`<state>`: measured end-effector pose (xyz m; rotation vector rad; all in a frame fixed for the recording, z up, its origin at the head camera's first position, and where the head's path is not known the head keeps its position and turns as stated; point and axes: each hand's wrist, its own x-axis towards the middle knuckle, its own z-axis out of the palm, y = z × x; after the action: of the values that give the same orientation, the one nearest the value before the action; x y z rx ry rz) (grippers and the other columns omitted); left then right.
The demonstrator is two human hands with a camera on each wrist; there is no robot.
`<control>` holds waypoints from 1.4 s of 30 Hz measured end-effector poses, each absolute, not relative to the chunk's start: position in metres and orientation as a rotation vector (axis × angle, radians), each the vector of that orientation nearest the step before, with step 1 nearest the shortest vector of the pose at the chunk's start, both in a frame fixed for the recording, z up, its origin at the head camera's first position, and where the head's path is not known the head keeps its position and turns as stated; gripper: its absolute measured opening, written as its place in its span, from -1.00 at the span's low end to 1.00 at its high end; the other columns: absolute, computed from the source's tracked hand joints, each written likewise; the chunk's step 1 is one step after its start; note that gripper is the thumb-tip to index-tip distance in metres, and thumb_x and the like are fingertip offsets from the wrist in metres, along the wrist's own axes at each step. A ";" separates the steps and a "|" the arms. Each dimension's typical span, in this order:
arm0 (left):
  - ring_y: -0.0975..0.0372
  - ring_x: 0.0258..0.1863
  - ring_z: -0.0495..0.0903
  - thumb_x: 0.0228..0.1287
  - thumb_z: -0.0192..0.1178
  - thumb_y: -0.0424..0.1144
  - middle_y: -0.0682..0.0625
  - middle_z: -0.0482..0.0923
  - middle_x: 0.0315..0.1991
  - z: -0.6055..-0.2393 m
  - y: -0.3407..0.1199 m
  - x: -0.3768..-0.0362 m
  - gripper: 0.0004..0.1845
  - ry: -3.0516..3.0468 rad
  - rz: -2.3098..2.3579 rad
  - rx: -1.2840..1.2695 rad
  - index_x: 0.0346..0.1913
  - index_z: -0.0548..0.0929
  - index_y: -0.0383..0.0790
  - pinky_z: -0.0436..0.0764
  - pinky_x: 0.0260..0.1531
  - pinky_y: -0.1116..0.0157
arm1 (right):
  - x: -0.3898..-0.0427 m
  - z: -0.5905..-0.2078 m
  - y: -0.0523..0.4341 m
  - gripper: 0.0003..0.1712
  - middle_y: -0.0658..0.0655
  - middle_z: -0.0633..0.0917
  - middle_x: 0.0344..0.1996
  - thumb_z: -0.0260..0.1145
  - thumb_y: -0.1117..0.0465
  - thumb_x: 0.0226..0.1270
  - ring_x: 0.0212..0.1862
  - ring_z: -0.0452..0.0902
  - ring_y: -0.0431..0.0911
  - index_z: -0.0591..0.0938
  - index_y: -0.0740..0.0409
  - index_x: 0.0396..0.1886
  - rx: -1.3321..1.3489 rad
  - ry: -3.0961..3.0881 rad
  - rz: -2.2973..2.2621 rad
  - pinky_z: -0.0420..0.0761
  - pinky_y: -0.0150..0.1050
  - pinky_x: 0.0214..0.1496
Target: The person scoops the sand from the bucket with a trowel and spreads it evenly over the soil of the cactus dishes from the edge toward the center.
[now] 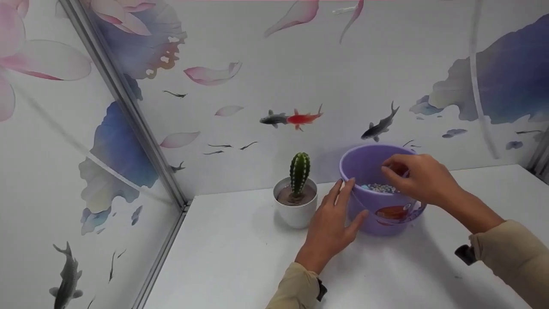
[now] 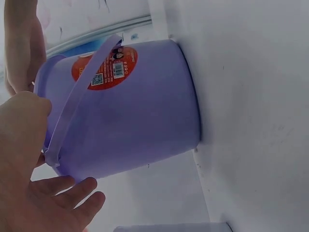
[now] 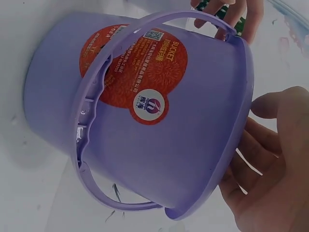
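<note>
Purple bucket (image 1: 379,206) sits right of centre frame on the white table (image 1: 240,257), tipped toward me, mouth up-left, long axis leaning off vertical. My left hand (image 1: 332,225) is spread flat against its left wall, I think to brace the tilt. My right hand (image 1: 418,178) is over the rim, fingertips pinched above small pellets (image 1: 379,188); can't tell if it holds any. Potted cactus (image 1: 298,189) just left.

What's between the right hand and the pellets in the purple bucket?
Nothing visible. The right hand hovers over the open mouth of the bucket, fingers curled just above the pellets. The left hand touches the bucket's outer wall, clear of the opening.
</note>
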<state>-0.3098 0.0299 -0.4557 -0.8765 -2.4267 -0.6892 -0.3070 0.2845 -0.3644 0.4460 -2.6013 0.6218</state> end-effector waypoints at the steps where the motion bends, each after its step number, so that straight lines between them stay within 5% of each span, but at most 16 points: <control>1: 0.10 0.54 0.51 0.63 0.08 0.28 -0.10 0.27 0.69 -0.456 0.030 -0.310 -0.18 -2.427 -0.701 -0.874 0.76 0.09 0.11 0.69 0.38 0.13 | -0.310 -0.365 0.284 -0.67 0.08 0.87 -0.23 0.39 0.00 0.57 -0.22 0.79 -0.05 0.82 0.13 0.04 0.451 -2.601 0.619 0.84 0.07 -0.10; 17: 0.19 0.50 0.54 0.69 0.09 0.17 -0.01 0.42 0.55 -0.458 0.040 -0.324 -0.49 -2.379 -0.879 -0.812 0.52 0.36 0.13 0.65 0.42 0.19 | -0.343 -0.369 0.269 -0.74 0.14 0.87 -0.25 0.43 0.12 0.52 -0.21 0.79 -0.01 0.83 0.22 -0.03 0.458 -2.730 0.615 0.84 0.14 -0.02; 31: 0.31 0.51 0.49 0.67 0.15 0.13 0.10 0.47 0.45 -0.457 0.050 -0.332 -0.56 -2.326 -1.095 -0.837 0.41 0.41 0.09 0.55 0.50 0.27 | -0.370 -0.364 0.247 -0.60 0.21 0.86 0.03 0.31 0.03 0.64 0.00 0.83 0.09 0.80 0.18 0.20 0.634 -3.041 0.617 0.78 0.21 0.16; 38: 0.33 0.50 0.49 0.65 0.17 0.12 0.12 0.48 0.43 -0.459 0.052 -0.334 -0.56 -2.300 -1.124 -0.849 0.40 0.41 0.08 0.58 0.48 0.28 | -0.376 -0.364 0.251 -0.43 -0.01 0.65 -0.49 0.03 -0.14 0.79 -0.37 0.64 -0.13 0.82 0.11 -0.12 0.594 -3.224 0.592 0.61 -0.15 -0.15; 42: 0.34 0.45 0.54 0.64 0.22 0.06 0.11 0.51 0.40 -0.461 0.052 -0.334 -0.57 -2.280 -1.106 -0.835 0.39 0.42 0.06 0.60 0.43 0.33 | -0.374 -0.363 0.252 -0.21 0.05 0.67 -0.40 -0.10 -0.38 0.73 -0.28 0.68 -0.04 0.75 0.17 -0.15 0.477 -3.326 0.573 0.63 -0.06 -0.11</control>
<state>-0.3341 0.0522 -0.4606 -0.8351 -2.2798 -1.1064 -0.3736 0.2520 -0.3626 0.4766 -3.3256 0.5732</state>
